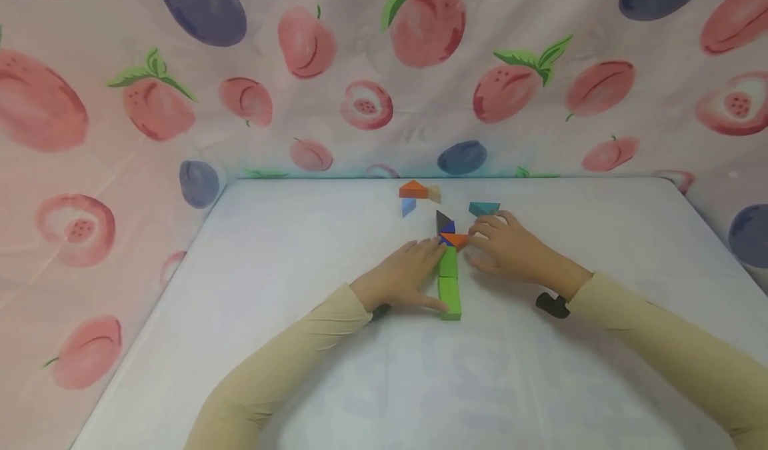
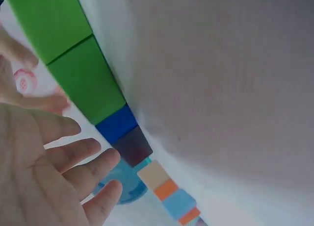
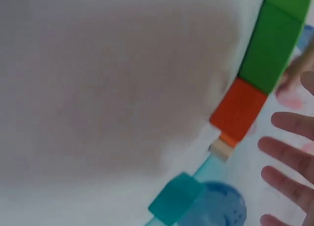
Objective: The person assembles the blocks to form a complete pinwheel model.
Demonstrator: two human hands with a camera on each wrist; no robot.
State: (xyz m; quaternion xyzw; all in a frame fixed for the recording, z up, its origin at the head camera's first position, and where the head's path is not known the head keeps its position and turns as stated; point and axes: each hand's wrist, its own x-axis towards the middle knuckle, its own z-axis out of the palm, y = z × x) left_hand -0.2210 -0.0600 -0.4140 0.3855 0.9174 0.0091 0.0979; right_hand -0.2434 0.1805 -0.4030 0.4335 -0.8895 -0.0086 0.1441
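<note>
Fabric [image 1: 432, 123] printed with peaches and plums rises behind a white-covered table [image 1: 288, 250], where a person in pale yellow sleeves [image 1: 300, 343] reaches both arms toward a row of small blocks. The left hand [image 1: 405, 273] lies along the row's left side, fingers [image 2: 86, 172] straight and slightly parted, tips beside a blue piece, thumb stretched wide to the edge of the nearer green block [image 1: 450, 295]. Opposite, the right hand [image 1: 513, 247] holds its fingers [image 3: 294, 157] extended and spread, one fingertip meeting the point of an orange triangle [image 1: 457, 238]; whether the thumb bears on it cannot be told.

The farther green block [image 1: 449, 262] joins the nearer one end to end, between the hands. A dark object [image 1: 553, 305] shows below the right wrist. Just beyond the right fingertips, which crowd it in the head view, sits a teal block [image 1: 483, 208]. Toward the back lies an orange block [image 1: 413, 191]. A dark wedge [image 1: 443, 222] stands past the orange triangle, a light blue triangle [image 1: 408, 207] lies before the orange block, and a tan block [image 1: 435, 195] adjoins its right end. Smallest are two blue pieces [image 1: 449, 227], one by the dark wedge, the other partly hidden at the left fingertips.
</note>
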